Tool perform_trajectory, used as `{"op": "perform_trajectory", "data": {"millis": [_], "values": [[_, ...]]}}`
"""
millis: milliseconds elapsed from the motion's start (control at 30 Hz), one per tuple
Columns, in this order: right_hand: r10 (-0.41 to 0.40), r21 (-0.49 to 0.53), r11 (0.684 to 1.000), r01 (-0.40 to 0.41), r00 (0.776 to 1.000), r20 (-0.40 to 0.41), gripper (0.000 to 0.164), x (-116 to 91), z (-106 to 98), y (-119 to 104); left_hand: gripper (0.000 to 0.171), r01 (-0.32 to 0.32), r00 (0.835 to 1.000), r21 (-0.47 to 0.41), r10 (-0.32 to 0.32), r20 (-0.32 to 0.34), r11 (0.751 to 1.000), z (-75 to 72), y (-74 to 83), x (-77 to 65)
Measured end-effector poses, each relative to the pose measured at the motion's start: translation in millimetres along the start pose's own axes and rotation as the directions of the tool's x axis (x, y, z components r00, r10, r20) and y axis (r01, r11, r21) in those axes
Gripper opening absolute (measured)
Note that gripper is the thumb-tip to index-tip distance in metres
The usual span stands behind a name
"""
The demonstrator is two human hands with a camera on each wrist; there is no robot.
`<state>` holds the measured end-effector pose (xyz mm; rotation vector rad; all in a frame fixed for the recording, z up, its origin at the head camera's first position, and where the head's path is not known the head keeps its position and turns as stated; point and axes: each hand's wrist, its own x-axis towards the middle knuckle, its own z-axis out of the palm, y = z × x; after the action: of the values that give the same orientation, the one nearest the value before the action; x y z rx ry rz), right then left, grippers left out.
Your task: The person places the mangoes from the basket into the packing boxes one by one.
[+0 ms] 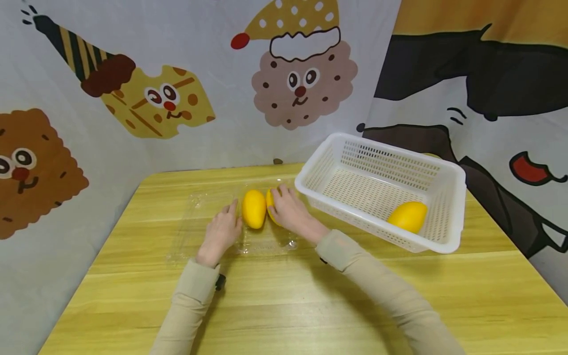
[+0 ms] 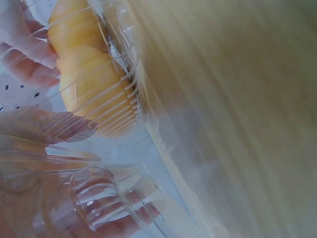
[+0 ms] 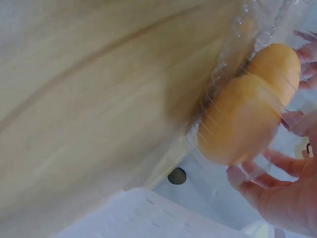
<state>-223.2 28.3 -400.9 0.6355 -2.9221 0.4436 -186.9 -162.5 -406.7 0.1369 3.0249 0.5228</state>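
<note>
Two yellow mangoes lie side by side in a clear plastic clamshell box (image 1: 262, 245) on the table. One mango (image 1: 254, 209) shows in full in the head view. My right hand (image 1: 290, 209) holds the other mango (image 3: 240, 121), fingers and thumb curled about it, and partly covers it from above. At the middle fold of the box, my left hand (image 1: 222, 231) grips the clear plastic edge, just left of the mangoes. Its fingers (image 2: 119, 218) show through the plastic in the left wrist view. The opened lid (image 1: 188, 227) lies flat to the left.
A white perforated basket (image 1: 381, 229) stands at the right, close beside my right forearm. In its near right corner lies a third mango (image 1: 409, 217). Behind the wooden table (image 1: 275, 305) hangs a cloth with printed cartoon figures.
</note>
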Motion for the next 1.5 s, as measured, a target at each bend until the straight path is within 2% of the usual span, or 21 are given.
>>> {"op": "perform_trajectory", "data": {"millis": [133, 200, 367, 567, 767, 933, 1233, 1300, 1367, 1500], "values": [[-0.071, -0.053, 0.996, 0.07, 0.997, -0.029, 0.035, 0.7, -10.4, 0.9, 0.06, 0.006, 1.0, -0.002, -0.006, 0.004, 1.0, 0.0, -0.3, -0.1], [-0.1, -0.048, 0.994, 0.098, 0.994, -0.032, 0.031, 2.0, -19.9, 0.6, 0.06, 0.009, 1.0, -0.003, -0.009, 0.003, 1.0, 0.2, -0.7, -0.5], [-0.129, -0.012, 0.992, 0.129, 0.992, -0.01, 0.029, 4.7, -54.8, -0.8, 0.06, 0.001, 1.0, 0.0, -0.001, -0.005, 1.0, 0.1, -0.6, -1.5], [-0.151, -0.038, 0.988, 0.151, 0.989, -0.002, 0.029, 0.2, -97.9, 7.4, 0.059, -0.014, 1.0, 0.01, 0.014, -0.014, 1.0, 0.2, 0.0, -1.2], [-0.101, -0.09, 0.99, 0.11, 0.99, 0.096, 0.032, -8.0, -126.8, 29.1, 0.059, -0.008, 1.0, 0.009, 0.008, -0.003, 1.0, -0.3, 1.0, -1.4], [-0.065, -0.096, 0.992, 0.086, 0.978, 0.198, 0.035, -15.1, -142.1, 56.3, 0.059, -0.003, 1.0, 0.011, 0.003, 0.003, 1.0, -0.3, 1.3, -1.3], [-0.03, -0.126, 0.989, 0.08, 0.934, 0.357, 0.035, -28.9, -154.8, 114.4, 0.06, -0.007, 1.0, 0.016, 0.007, -0.002, 1.0, -0.7, 1.2, -1.3], [-0.017, -0.153, 0.985, 0.085, 0.917, 0.399, 0.034, -32.1, -156.1, 127.0, 0.06, -0.007, 1.0, 0.019, 0.008, -0.006, 1.0, -0.6, 1.0, -1.2], [0.008, -0.178, 0.98, 0.084, 0.887, 0.462, 0.035, -35.9, -156.7, 138.5, 0.06, -0.008, 1.0, 0.019, 0.008, -0.008, 1.0, -0.6, 1.1, -1.4], [0.068, -0.232, 0.969, 0.087, 0.805, 0.589, 0.039, -44.7, -156.3, 158.6, 0.059, -0.005, 1.0, 0.016, 0.005, -0.015, 1.0, -0.8, 1.3, -2.5]]}}
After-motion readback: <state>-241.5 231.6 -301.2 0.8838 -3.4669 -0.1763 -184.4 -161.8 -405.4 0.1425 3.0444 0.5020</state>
